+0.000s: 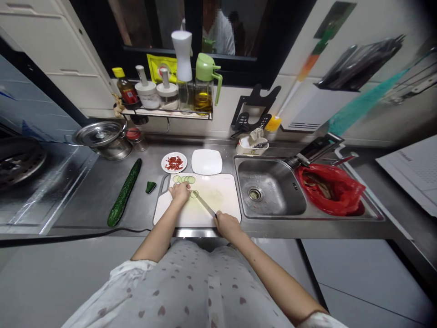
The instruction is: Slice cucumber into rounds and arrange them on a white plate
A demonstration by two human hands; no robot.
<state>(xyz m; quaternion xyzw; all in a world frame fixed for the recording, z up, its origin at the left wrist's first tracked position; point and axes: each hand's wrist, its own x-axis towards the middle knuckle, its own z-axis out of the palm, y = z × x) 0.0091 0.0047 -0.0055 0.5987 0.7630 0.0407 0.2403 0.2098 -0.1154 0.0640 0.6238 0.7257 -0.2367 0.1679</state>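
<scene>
A white cutting board point(221, 196) lies on the steel counter in front of me. My right hand point(227, 224) is closed round the handle of a knife point(205, 204), whose blade points up-left across the board. A cucumber slice point(194, 194) rests at the blade's tip. My left hand point(179, 191) rests on the board's left part with its fingers curled over a piece of cucumber that I can hardly see. A row of cut cucumber slices point(184, 179) lies along the board's far edge, just beyond that hand.
A whole cucumber point(124, 192) and a cut end piece point(150, 187) lie left of the board. Behind it are a small dish of red chilli bits point(174, 162) and an empty white plate point(206, 161). A sink point(269, 191) and red bag point(329, 189) lie right.
</scene>
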